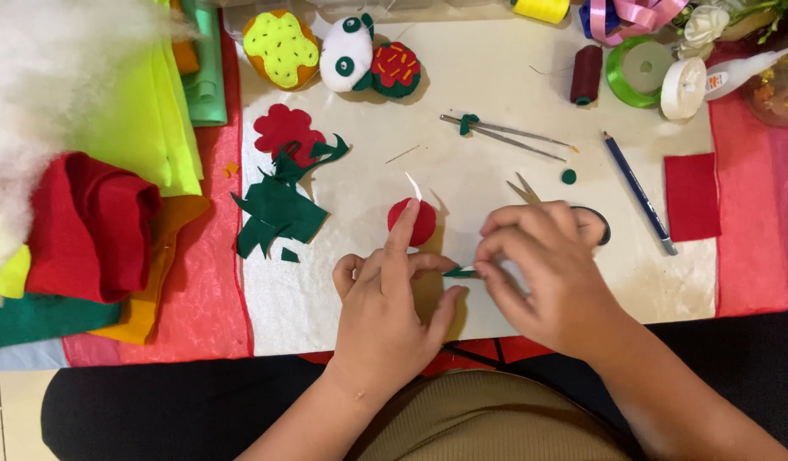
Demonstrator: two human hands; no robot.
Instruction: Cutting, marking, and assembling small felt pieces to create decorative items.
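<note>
My left hand [388,299] rests on the white work mat [488,94], its index finger stretched up onto a small red felt circle [419,224]. My right hand [543,269] is right beside it. Between both hands' fingertips is a thin green felt strip [459,272], pinched from either end. A small white sliver [412,185] lies just above the red circle.
Green felt scraps [276,212] and a red felt flower shape [284,130] lie left. Scissors [530,192] sit behind my right hand, tweezers [505,134] and a pencil [639,192] farther back. Stuffed felt pieces [343,55], thread spools, ribbon, glue bottle at the back; folded felt piles [91,226] at left.
</note>
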